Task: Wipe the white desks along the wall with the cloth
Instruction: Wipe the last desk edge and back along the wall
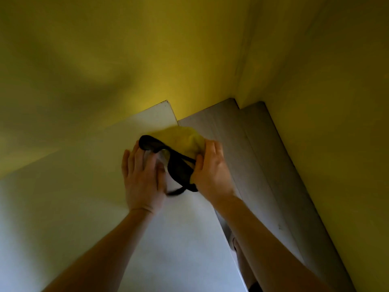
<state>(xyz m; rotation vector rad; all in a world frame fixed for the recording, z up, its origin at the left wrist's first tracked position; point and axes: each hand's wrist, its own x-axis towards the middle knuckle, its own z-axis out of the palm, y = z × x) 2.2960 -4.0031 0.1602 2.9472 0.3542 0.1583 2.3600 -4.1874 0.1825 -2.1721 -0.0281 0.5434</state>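
Lying near the far corner of the flat white desk surface (84, 197) is a crumpled yellow fabric cloth with black edging (183, 142). Left hand (143, 180): fingers straight, laid flat on the cloth's left part, somewhat blurred. Right hand (212, 171): fingers curled over the cloth's right edge, gripping it. Yellow-tinted wall (147, 49) directly behind the surface; grey plank floor (252, 165) to the right.

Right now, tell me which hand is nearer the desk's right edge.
Right. The right hand grips the cloth at that edge of the desk. The left hand lies further in on the desk, touching the cloth's other side.
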